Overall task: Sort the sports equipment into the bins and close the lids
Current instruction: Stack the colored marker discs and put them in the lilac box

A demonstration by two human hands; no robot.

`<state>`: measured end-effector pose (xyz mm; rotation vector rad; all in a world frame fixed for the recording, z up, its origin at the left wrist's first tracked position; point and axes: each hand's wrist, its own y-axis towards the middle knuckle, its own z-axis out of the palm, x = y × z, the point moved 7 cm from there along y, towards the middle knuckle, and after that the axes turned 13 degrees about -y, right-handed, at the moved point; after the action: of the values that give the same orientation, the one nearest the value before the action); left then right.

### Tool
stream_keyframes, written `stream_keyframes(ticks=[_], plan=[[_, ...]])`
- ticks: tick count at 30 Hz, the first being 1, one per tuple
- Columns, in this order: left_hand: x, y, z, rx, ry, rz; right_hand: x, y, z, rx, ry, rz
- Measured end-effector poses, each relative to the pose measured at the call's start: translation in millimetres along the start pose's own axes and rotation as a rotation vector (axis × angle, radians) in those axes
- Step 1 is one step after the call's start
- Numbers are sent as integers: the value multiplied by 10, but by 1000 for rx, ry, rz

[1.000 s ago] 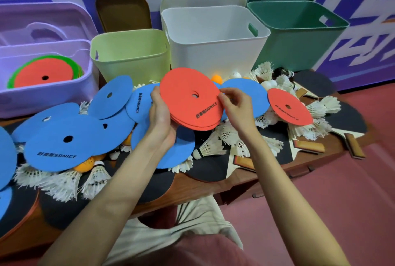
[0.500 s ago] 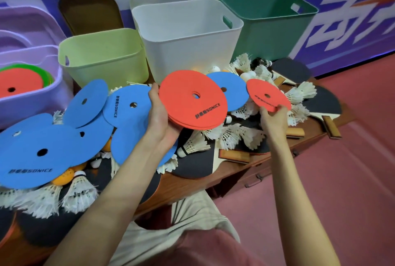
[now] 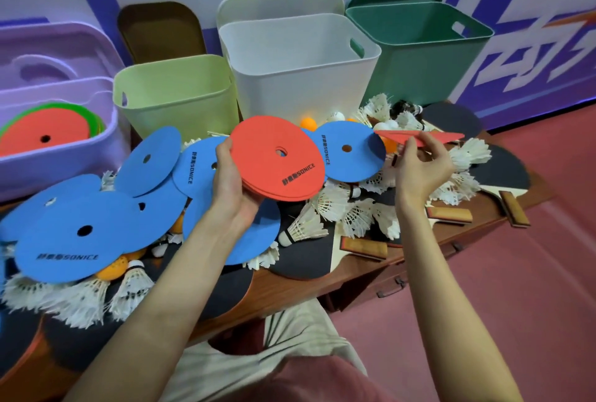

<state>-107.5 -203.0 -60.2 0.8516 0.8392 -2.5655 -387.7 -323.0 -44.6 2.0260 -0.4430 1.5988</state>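
Only some discs lie in the purple bin (image 3: pixel 58 175); beside it, the left hand (image 3: pixel 230 182) grips a red stack (image 3: pixel 277 159), the right hand (image 3: pixel 419 166) pinches one red disc (image 3: pixel 419 137), and the counter (image 3: pixel 403 259) remains crowded.

purple bin (image 3: pixel 48 172): cut by left edge | paddles (image 3: pixel 225 285): mostly buried under discs, shuttlecocks | red disc (image 3: pixel 419 138) in right hand: edge-on, face unseen | white bin (image 3: pixel 300 85): contents hidden
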Motion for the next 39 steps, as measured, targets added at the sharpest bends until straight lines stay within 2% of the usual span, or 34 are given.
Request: stream_keyframes(ticks=[3, 6, 9, 13, 15, 17, 19, 21, 25, 27, 30, 34, 37, 39], plan=[[-69, 35, -47, -9, -39, 2, 278, -186, 102, 47, 151, -73], [-160, 39, -97, -12, -87, 18, 567, -469, 302, 206, 283, -110], [-291, 1, -175, -39, -121, 56, 782, -753, 555, 467, 374, -107], [-529, -16, -323, -43, -187, 94, 916, -1187, 940, 951, 495, -27], [-637, -24, -417, -36, -212, 104, 894, -1445, 1115, 1174, 461, 50], [-738, -39, -517, -27, -238, 125, 838, -1657, 1263, 1281, 325, 77], [-856, -68, -617, -34, -247, 167, 821, -1793, 1396, 1279, 139, -5], [-994, -95, -730, -59, -254, 218, 887, -1934, 1543, 1284, -3, -165], [-1298, -102, -1002, -131, -293, 285, 1091, -2214, 1873, 1263, -164, -475], [-1495, -90, -1131, -164, -315, 315, 1208, -2359, 2041, 1235, -216, -566], [-1823, -81, -1270, -196, -347, 368, 1392, -2633, 2322, 1261, -195, -587], [-2367, 28, -1406, -219, -256, 483, 1595, -3050, 2838, 1376, -210, -552], [-2823, 206, -1579, -275, -169, 578, 1824, -3191, 3329, 1277, -211, -631], [-3099, 365, -1717, -347, -43, 604, 1952, -3288, 3674, 1267, -203, -648]])
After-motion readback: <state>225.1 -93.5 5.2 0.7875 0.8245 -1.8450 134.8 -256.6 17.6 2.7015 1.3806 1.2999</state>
